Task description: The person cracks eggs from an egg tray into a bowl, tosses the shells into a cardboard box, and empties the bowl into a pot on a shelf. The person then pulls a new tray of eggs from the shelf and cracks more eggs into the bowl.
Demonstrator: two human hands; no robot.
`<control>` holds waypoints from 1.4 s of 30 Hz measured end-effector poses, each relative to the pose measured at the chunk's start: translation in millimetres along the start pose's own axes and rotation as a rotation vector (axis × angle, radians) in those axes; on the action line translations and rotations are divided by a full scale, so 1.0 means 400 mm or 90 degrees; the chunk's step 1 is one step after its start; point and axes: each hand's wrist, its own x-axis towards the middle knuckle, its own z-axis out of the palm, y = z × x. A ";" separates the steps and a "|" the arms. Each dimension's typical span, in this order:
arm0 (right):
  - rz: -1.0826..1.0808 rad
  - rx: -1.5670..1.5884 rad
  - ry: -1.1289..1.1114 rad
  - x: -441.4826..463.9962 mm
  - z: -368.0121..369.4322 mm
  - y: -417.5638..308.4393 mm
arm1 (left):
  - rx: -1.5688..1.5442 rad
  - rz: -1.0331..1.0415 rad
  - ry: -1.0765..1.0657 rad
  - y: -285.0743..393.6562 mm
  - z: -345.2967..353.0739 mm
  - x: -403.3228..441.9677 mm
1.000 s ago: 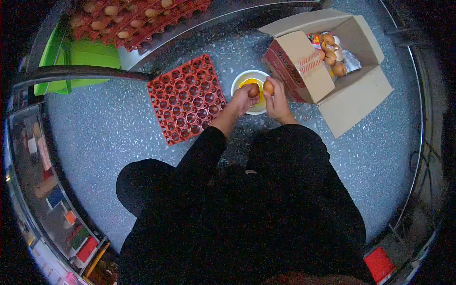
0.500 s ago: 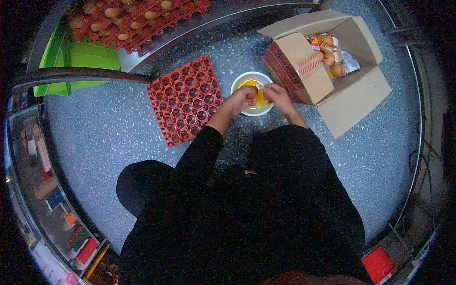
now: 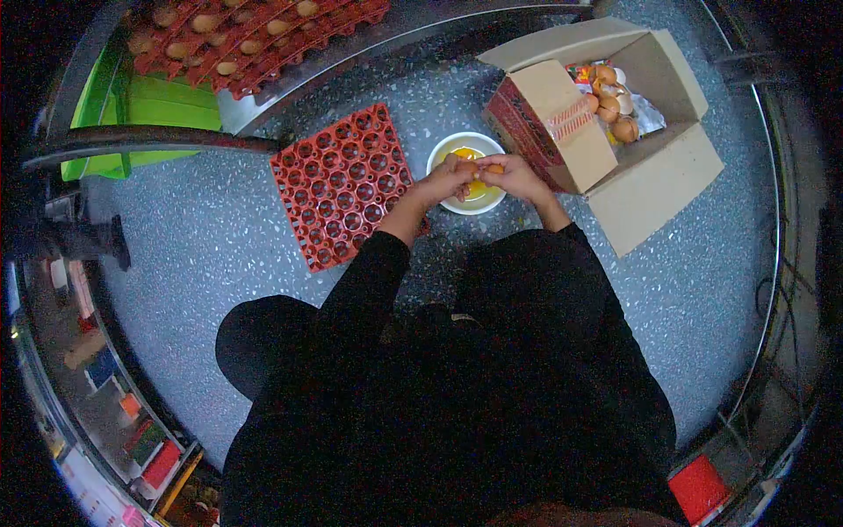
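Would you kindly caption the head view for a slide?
The left hand and right hand hold brown eggshell over a bowl of yolk, between a red tray and cardboard box.

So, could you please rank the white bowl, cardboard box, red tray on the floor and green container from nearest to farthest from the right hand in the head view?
1. White bowl, partly beneath the right hand.
2. Cardboard box, just to that hand's right.
3. Red tray, on the left, beyond the bowl.
4. Green container, at the far upper left.
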 end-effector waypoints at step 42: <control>-0.161 -0.330 0.164 -0.054 0.014 -0.015 | 0.638 0.249 0.148 -0.001 -0.001 -0.011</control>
